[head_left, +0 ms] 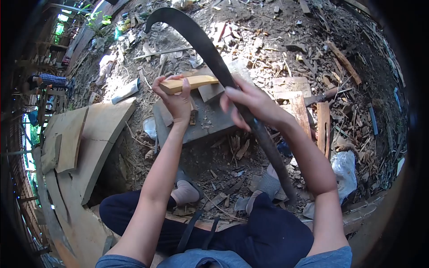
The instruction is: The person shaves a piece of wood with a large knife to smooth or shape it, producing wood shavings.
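Note:
A pale yellow piece of wood (188,83) is gripped in my left hand (176,99), fingers curled over one end and the thumb along its side. My right hand (257,102), slightly blurred, is wrapped round a long billhook (199,42) near where the dark blade meets the handle. The blade curves up and to the left into a hooked tip; its long handle (272,154) slants down toward my right knee. The far end of the wood overlaps the blade in this view. Below both hands lies a low grey block (208,127) with wood offcuts on it.
A second long knife (322,95) lies among boards (297,107) on the right. Large planks (100,129) lean at the left. Wood chips cover the ground. A plastic bag (344,172) lies by my right arm; a person (51,80) appears far left.

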A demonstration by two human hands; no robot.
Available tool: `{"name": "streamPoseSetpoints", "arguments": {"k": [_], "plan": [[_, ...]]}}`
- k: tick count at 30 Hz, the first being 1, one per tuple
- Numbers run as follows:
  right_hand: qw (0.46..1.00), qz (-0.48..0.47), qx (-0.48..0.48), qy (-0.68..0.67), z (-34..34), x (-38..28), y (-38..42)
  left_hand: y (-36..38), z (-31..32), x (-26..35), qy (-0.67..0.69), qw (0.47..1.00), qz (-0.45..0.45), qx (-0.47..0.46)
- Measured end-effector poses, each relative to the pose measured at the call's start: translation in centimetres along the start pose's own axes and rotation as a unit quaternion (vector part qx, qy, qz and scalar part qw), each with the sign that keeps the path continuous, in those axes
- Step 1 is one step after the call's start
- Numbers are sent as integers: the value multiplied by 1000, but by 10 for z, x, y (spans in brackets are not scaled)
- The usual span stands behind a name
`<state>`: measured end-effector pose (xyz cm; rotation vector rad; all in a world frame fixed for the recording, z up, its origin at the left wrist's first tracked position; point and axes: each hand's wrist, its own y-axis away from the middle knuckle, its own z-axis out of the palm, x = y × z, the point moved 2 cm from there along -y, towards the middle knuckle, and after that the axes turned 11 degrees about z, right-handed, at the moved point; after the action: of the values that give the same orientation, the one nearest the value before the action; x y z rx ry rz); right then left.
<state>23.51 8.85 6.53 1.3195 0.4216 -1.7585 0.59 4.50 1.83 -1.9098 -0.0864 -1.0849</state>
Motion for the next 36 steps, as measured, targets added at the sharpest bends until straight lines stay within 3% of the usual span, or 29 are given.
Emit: {"name": "streamPoseSetpoints", "arguments": {"k": [2,4,5,7,10,12,15,16,18,19,20,22,25,30,32,33,36], "plan": [[991,132,-23,25,-11,34,2,-3,4,3,24,1000,-6,17],[989,125,36,69,-20,62,7,-3,8,8,43,999,-17,14],[976,119,96,155,-30,73,10,-4,14,10,41,999,-6,-9],[927,107,186,307,-38,74,20,-4,20,4,35,999,12,-26],[879,85,257,392,-47,79,15,-12,18,0,72,996,-1,-47],[883,77,253,387,-47,73,8,-12,19,1,65,996,2,-60],[905,-20,218,364,-29,32,0,-6,19,1,31,997,32,-68],[906,-17,217,362,-24,17,7,-5,19,1,36,997,28,-60],[955,32,119,270,-14,-6,16,-7,20,4,42,997,31,-52],[953,91,111,265,-24,11,14,-5,19,4,32,998,36,-49],[953,84,109,269,-31,40,12,-5,19,2,22,998,41,-43],[905,-30,234,353,-43,91,11,-5,18,-1,48,998,31,-29],[893,52,259,363,-43,103,16,-1,19,7,40,998,23,-38],[870,49,237,430,-41,79,2,-6,20,2,31,998,36,-44],[881,-46,232,409,-31,54,-1,-6,20,2,31,998,31,-47],[861,-82,251,434,-25,44,-2,-5,22,1,30,998,27,-52],[841,-76,278,459,-14,37,-2,-4,22,2,46,997,43,-39]]}}
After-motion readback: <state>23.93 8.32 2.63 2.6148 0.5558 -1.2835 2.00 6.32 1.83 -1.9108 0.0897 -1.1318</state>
